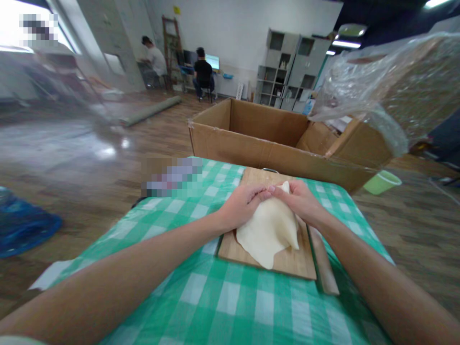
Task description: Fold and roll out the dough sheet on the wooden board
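Observation:
A thin, pale sheet of dough [268, 230] droops over a wooden cutting board [237, 254], its far edge lifted in both hands. My left hand [246, 203] is closed on that edge, thumb and fingers pinched near the middle. Close beside it, almost touching, my right hand [296, 199] also pinches the dough, and a small tip of it pokes up between the fingers. The dough's lower part hangs in folds and rests on the board. Along the board's right side lies a wooden rolling pin [325, 268], partly hidden under my right forearm.
A green checked cloth [187, 287] covers the table. Right behind stands a large open cardboard box [251, 143], with plastic-wrapped cardboard [413, 86] at its right. A light green bin [383, 182] is on the floor. Two people sit at the far wall.

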A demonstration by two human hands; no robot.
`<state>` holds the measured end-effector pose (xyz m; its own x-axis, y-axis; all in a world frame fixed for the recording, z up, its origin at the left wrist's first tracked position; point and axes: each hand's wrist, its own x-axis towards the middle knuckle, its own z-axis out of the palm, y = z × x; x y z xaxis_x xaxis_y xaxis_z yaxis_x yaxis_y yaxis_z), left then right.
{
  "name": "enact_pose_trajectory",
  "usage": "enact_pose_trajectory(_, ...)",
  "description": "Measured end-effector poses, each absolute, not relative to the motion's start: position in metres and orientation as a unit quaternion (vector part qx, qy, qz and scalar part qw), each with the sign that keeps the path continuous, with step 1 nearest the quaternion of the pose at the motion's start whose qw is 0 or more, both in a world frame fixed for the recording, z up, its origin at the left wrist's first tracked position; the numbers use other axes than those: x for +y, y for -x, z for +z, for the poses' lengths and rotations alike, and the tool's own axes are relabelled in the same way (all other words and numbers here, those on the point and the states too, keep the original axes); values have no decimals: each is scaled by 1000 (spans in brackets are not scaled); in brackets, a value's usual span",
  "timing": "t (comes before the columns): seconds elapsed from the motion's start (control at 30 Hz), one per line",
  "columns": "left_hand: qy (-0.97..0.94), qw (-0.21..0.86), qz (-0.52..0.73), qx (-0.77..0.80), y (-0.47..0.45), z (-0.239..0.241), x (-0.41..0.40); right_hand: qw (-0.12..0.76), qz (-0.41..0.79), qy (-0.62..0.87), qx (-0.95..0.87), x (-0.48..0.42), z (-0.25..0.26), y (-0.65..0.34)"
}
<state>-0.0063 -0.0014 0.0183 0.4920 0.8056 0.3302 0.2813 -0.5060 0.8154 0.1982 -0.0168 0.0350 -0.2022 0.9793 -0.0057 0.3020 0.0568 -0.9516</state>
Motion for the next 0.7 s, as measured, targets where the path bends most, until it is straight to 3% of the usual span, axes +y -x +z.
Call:
enact_pose_trajectory(0.33, -705, 529, 346, 323, 12, 12, 5, 461, 466, 484, -580, -16, 28, -196)
enact_pose_trajectory(0.7, -764, 444, 341, 320, 13, 21, 7, 406, 413, 502, -642, -16, 43, -200)
